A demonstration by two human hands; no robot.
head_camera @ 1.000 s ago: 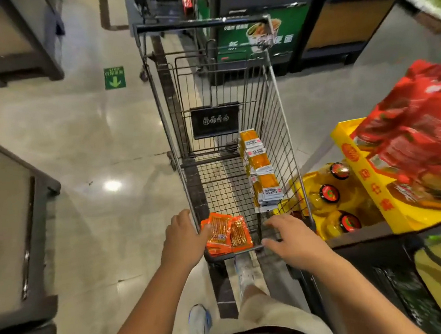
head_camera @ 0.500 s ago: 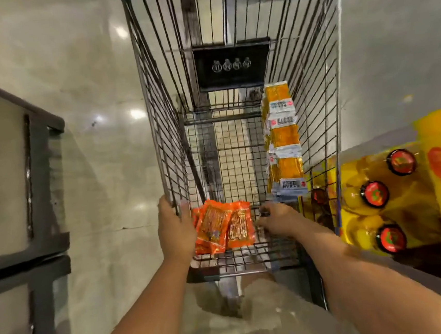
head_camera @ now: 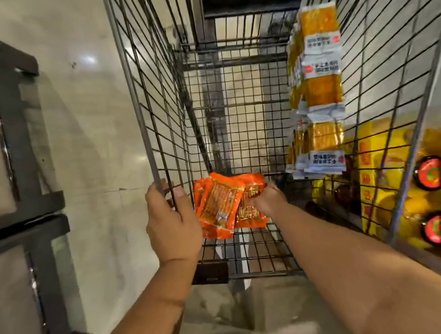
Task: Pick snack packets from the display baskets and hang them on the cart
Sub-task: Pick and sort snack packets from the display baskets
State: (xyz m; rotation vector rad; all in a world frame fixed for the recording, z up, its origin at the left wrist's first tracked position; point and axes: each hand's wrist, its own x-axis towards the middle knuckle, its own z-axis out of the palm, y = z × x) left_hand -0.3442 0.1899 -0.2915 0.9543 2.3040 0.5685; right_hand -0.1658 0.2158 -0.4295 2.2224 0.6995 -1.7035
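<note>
**Operator:** Where are the packets right now?

**Guide:** The flat orange plastic snack packets [head_camera: 219, 204] sit low inside the grey wire shopping cart [head_camera: 150, 98], against its near end wall, one overlapping the other. Your right hand [head_camera: 268, 201] holds the rear one, fingers curled on its right edge. Your left hand [head_camera: 172, 220] grips the cart's near left corner, fingers wrapped round the wire.

**Operator:** Which way do they point?

**Guide:** The front packet's long axis runs nearly top to bottom in your view. Its upper end leans away from you and a little to your right, its lower edge comes toward you, and the printed face is turned up at you. The rear one is mostly covered, so I cannot tell its angle.

**Operator:** How do I hang them well?

**Guide:** I cannot see whether either top seal is already caught on a wire, so check that first. Use your left hand on the corner to steady the cart. Pinch each packet by its top seal, not its filled middle, and let the long axis drop straight down. Then slide it onto the wire, as the yellow-and-white packets [head_camera: 323, 89] hang in a column on the right wall. Separate the two so they don't overlap.
</note>
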